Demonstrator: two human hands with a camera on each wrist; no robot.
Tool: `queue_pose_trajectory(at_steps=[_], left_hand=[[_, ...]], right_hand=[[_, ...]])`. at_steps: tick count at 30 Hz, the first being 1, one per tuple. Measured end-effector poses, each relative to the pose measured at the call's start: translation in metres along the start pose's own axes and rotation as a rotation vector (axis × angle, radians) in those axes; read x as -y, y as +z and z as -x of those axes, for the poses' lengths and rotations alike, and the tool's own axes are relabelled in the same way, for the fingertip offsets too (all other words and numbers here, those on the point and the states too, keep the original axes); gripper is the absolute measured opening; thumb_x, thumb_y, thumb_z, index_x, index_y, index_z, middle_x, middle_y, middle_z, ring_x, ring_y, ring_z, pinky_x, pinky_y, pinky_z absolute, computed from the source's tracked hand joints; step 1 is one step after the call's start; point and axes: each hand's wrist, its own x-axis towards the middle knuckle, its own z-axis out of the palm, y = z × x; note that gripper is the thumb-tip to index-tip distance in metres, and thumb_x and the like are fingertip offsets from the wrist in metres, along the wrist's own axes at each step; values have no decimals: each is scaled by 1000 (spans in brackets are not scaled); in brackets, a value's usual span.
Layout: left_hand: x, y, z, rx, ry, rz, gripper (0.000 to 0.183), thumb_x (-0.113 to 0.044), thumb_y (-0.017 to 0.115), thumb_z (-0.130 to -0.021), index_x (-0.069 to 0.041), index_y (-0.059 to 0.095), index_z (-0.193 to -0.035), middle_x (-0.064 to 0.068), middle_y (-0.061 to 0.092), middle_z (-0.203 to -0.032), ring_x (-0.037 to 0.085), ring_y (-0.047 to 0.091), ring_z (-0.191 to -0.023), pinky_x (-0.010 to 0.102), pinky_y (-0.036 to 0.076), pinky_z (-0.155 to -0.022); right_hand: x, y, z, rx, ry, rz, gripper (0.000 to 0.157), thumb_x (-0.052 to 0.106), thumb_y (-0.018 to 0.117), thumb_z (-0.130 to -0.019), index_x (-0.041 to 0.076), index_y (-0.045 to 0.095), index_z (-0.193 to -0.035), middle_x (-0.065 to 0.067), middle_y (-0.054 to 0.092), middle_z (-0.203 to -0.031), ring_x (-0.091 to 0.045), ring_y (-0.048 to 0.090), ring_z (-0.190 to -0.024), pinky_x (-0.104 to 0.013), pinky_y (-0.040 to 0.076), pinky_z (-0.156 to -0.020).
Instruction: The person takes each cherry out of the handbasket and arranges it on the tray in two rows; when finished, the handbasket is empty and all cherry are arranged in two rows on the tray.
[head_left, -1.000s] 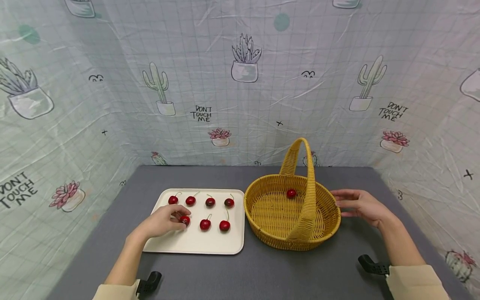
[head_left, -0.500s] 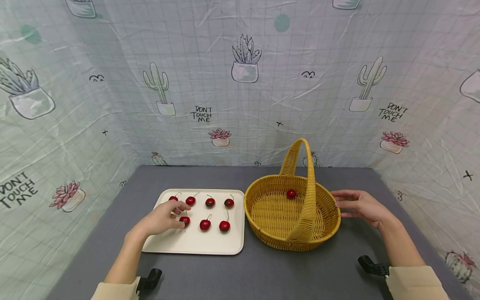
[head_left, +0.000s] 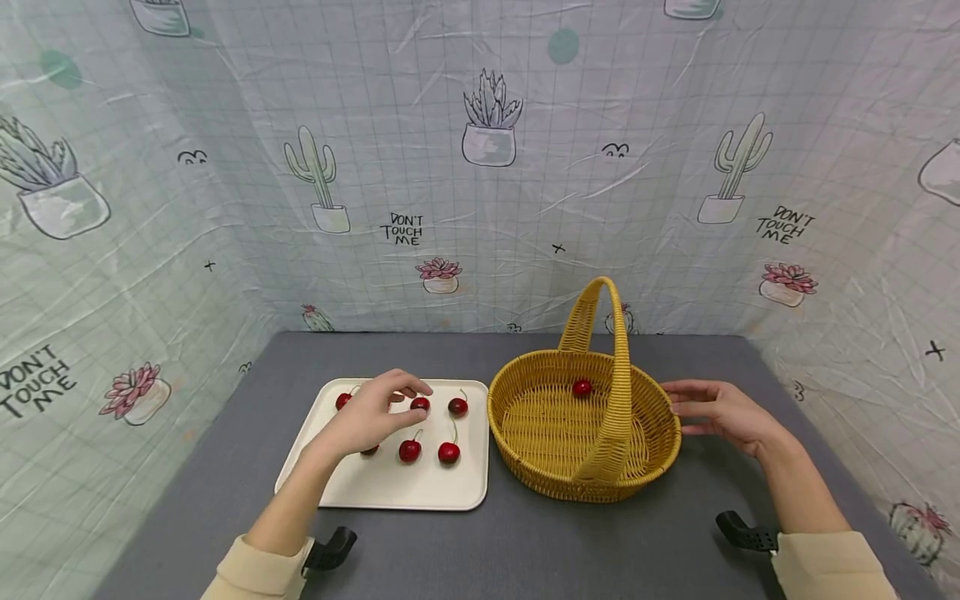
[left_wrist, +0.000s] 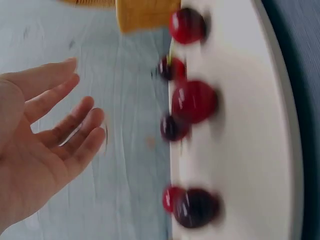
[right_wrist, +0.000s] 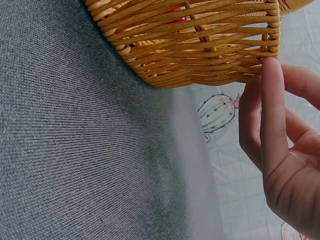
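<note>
My left hand (head_left: 371,417) is raised over a cream tray (head_left: 468,492), fingers loosely bent and thumb apart, with nothing between them. On the tray lie several red cherries (head_left: 409,451) with stems; the hand overlaps some in the head view. In the left wrist view, bare fingers (left_wrist: 82,150) stand apart from the cherries (left_wrist: 194,101). My right hand (head_left: 723,412) is at the right side of a yellow wicker basket (head_left: 525,467), its fingertips touching the rim. A single cherry (head_left: 582,388) lies inside the basket.
The basket's tall handle (head_left: 618,367) arches over its right half. Tray and basket stand side by side on a grey tabletop (head_left: 525,550). A cactus-print cloth (head_left: 360,283) encloses the back and sides. Black wrist mounts (head_left: 330,550) sit at both sleeves.
My left hand has let go of a cherry in the tray's front row, then risen and moved right and away over the tray. The right hand and basket have not moved.
</note>
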Motion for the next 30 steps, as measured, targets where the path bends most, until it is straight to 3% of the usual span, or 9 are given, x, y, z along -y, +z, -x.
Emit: queue_pose_trajectory(at_steps=[7, 14, 24, 30], left_hand=[[-34, 30, -28, 10, 54, 97, 19, -17, 74, -97, -15, 73, -116, 5, 66, -119, 28, 61, -113, 48, 49, -99], [-52, 62, -60, 44, 102, 160, 21, -15, 71, -98, -8, 73, -118, 9, 65, -119, 31, 61, -115, 49, 48, -101], [-73, 107, -106, 182, 108, 120, 26, -16, 69, -100, -6, 70, -124, 8, 63, -128, 33, 57, -124, 46, 46, -103], [-85, 129, -127, 276, 65, 20, 30, -19, 65, -103, -7, 67, -131, 6, 59, -137, 23, 53, -131, 35, 42, -108]], right_hand=[[0, 0, 0, -3, 0, -1, 61, 17, 65, -103, -12, 39, -151, -11, 64, -132, -14, 67, -109, -42, 58, -88], [-2, 0, 0, -8, -3, 0, 61, 17, 65, -103, -12, 39, -151, -11, 64, -132, -13, 67, -109, -41, 58, -88], [-2, -1, 1, -7, -5, -1, 62, 17, 64, -104, -11, 38, -152, -14, 61, -136, -13, 67, -110, -42, 58, -88], [-1, 0, -1, 5, -5, 4, 62, 17, 63, -104, -11, 36, -153, -12, 62, -135, -14, 67, -110, -42, 57, -88]])
